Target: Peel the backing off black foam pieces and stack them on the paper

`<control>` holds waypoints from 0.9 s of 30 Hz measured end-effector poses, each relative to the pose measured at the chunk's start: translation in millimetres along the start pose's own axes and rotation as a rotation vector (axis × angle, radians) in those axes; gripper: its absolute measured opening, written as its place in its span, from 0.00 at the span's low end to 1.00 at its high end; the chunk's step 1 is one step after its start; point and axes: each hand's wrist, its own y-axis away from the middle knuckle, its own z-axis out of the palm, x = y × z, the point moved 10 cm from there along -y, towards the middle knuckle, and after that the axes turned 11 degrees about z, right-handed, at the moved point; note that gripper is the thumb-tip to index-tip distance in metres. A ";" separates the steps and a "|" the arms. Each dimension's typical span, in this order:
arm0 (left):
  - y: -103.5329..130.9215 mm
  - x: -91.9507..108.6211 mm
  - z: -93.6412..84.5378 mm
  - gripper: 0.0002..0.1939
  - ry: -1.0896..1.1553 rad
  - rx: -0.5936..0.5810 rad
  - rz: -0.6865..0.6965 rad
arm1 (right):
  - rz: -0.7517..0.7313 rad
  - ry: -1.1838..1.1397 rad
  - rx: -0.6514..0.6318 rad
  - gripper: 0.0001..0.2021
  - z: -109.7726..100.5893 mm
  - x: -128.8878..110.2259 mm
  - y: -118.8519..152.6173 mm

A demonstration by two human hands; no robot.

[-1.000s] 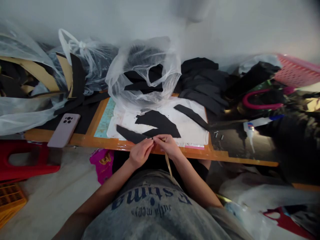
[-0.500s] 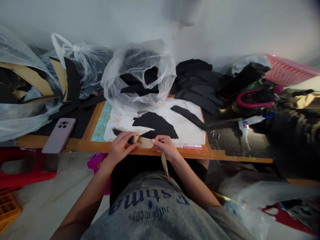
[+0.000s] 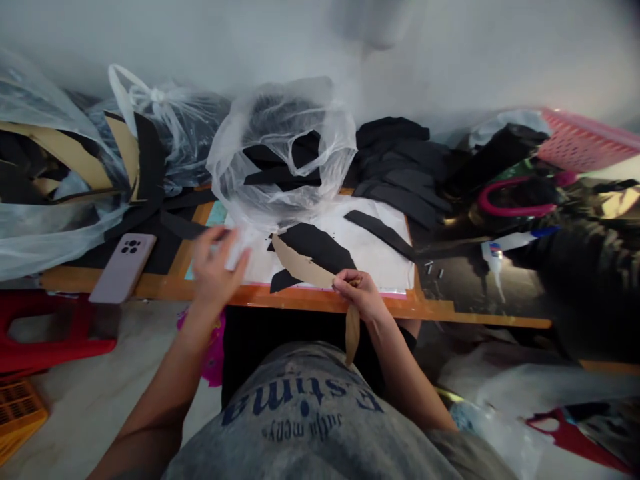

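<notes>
The person's R hand (image 3: 356,285), lower centre of frame, has thumb & fingertips pinched on the right end of the tan strip (image 3: 303,261), which reaches left across the black piece (image 3: 320,239) mid-frame. A tan tail (image 3: 353,333) hangs below; can't tell if same pc. L hand (image 3: 217,270), left of centre, is blurred, fingers spread, nothing visibly held. For good handling, a light pinch prob. best, so the strip doesn't crease.
</notes>
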 end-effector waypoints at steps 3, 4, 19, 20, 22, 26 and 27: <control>-7.5 96.7 26.1 0.19 0.445 -0.133 0.233 | -0.005 0.004 -0.021 0.21 7.4 -3.7 3.6; -8.5 118.4 32.0 0.19 0.552 -0.168 0.267 | -0.010 0.006 -0.029 0.21 9.9 -5.4 5.1; -15.7 139.1 42.6 0.09 0.694 -0.421 0.219 | -0.488 0.611 -0.080 0.09 40.2 -71.3 57.9; -15.2 137.9 42.5 0.09 0.696 -0.434 0.204 | -0.480 0.622 -0.101 0.09 42.9 -69.8 58.1; -13.3 136.5 43.4 0.10 0.695 -0.477 0.181 | -0.452 0.627 -0.106 0.09 43.9 -66.7 57.1; -17.3 136.3 32.5 0.13 0.633 -0.410 0.223 | -0.278 0.487 -0.161 0.12 42.2 -53.7 50.3; -19.2 138.4 27.2 0.13 0.617 -0.362 0.257 | -0.221 0.421 -0.202 0.13 43.7 -49.0 48.8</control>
